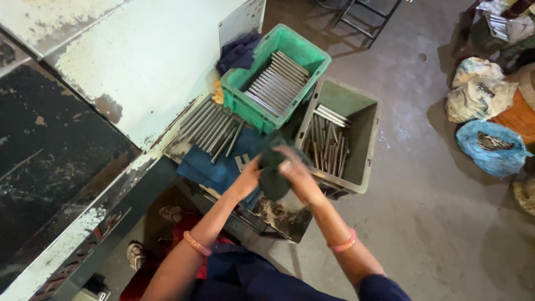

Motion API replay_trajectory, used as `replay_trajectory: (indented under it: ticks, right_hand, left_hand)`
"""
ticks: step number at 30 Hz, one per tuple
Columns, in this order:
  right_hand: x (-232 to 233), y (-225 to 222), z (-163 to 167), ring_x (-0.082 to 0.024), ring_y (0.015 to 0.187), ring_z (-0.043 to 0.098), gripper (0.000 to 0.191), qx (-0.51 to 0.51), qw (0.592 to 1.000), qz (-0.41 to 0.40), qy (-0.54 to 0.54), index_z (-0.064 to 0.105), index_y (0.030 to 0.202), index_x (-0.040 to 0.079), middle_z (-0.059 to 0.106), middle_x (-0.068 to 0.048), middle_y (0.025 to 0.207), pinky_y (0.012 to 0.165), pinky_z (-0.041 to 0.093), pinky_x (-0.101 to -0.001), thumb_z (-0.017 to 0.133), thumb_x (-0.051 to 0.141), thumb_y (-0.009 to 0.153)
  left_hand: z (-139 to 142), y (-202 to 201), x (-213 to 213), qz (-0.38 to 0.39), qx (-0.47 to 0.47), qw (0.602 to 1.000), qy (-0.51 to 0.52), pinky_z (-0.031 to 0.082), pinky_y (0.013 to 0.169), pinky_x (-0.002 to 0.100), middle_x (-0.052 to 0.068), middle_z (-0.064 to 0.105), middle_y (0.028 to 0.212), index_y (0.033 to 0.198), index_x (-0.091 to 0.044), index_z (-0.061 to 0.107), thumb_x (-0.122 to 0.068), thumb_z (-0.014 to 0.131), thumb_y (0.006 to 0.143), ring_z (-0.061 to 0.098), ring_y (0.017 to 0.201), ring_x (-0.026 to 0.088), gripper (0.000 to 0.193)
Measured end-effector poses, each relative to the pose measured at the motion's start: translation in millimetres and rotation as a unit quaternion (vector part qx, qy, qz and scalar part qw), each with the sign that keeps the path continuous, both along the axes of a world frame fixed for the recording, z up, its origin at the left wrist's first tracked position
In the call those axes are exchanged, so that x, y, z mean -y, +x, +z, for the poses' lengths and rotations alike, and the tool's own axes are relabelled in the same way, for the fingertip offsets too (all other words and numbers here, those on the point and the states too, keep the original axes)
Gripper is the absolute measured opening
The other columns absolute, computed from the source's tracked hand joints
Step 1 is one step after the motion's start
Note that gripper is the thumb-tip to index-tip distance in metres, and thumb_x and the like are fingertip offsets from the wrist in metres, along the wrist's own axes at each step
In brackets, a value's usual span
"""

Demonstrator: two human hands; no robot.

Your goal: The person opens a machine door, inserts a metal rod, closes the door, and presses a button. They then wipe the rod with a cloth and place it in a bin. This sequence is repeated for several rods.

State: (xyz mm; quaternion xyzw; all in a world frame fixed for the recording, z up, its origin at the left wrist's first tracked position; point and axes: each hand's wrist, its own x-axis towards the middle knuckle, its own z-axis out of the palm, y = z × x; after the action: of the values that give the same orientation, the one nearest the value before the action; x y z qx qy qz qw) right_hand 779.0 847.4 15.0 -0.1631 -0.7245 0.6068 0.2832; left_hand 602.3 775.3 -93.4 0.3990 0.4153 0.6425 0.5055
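Both hands meet on dark cloth (273, 173) — left hand (249, 177) and right hand (295, 171) gripping it; grey crate (365, 146) of rods just beyond, nearer right hand.

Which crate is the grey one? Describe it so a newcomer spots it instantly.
Start at the long worn metal bench. By its near end two crates sit together; the grey crate is the one on the floor nearer the hands, rods jumbled inside. Its neighbour, the green crate, holds rods in neat rows.

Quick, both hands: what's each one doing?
Left hand: closed on the dark cloth.
Right hand: closed on the same cloth.
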Motion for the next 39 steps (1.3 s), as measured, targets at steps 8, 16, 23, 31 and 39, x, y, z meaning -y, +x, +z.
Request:
replay_trajectory:
  ticks: [8,16,23,31,39]
  right_hand:
    - [-151.2,2.3,13.7,-0.03,0.103,0.072,0.041,0.353,0.883,-0.169,0.26,0.076,0.117,0.007,0.076,-0.016,0.11,0.092,0.055,-0.041,0.073,0.038,0.09]
    - [-207.1,-14.1,5.6,-0.039,0.1,0.07,0.033,0.545,0.738,-0.173,0.357,0.078,0.109,0.006,0.074,-0.021,0.106,0.087,0.056,-0.0469,0.079,0.029,0.085]
    - [-64.9,2.8,61.0,-0.014,0.078,0.072,0.032,0.313,0.934,-0.091,0.144,0.068,0.119,0.008,0.08,-0.003,0.094,0.074,0.057,-0.0324,0.067,0.013,0.088]
    - [-70.7,63.5,50.6,-0.01,0.09,0.062,0.019,-0.018,0.982,-0.184,-0.026,0.068,0.11,0.004,0.069,0.002,0.099,0.081,0.049,-0.024,0.063,-0.004,0.093]
    - [-170.1,121.3,95.4,-0.007,0.079,0.058,0.002,-0.094,0.923,-0.363,0.08,0.068,0.1,0.007,0.064,0.003,0.089,0.07,0.046,-0.0226,0.07,0.008,0.1]
  left_hand:
    - [-25.7,-52.6,64.2,0.199,0.055,0.969,-0.137,0.051,0.091,0.028,0.006,0.071,0.118,0.134,-0.002,0.064,-0.015,0.061,0.102,0.065,0.105,0.016,0.034]
    - [-12.1,-36.3,95.8,0.21,0.243,0.939,-0.124,0.053,0.094,0.029,0.008,0.07,0.122,0.135,-0.004,0.062,-0.016,0.057,0.101,0.066,0.111,0.017,0.037]
    - [52.6,-12.3,58.5,0.118,0.267,0.956,-0.004,0.052,0.093,0.042,0.014,0.054,0.138,0.154,-0.007,0.037,-0.014,0.06,0.098,0.06,0.118,0.023,0.061]
    - [74.9,11.5,62.5,0.033,0.06,0.998,-0.009,0.054,0.098,0.039,0.013,0.046,0.153,0.157,-0.009,0.032,-0.022,0.06,0.097,0.062,0.125,0.025,0.068]
    - [5.9,-43.2,125.5,0.169,0.096,0.965,-0.176,0.053,0.088,0.034,0.009,0.066,0.132,0.144,-0.01,0.051,-0.028,0.057,0.098,0.068,0.107,0.021,0.05]
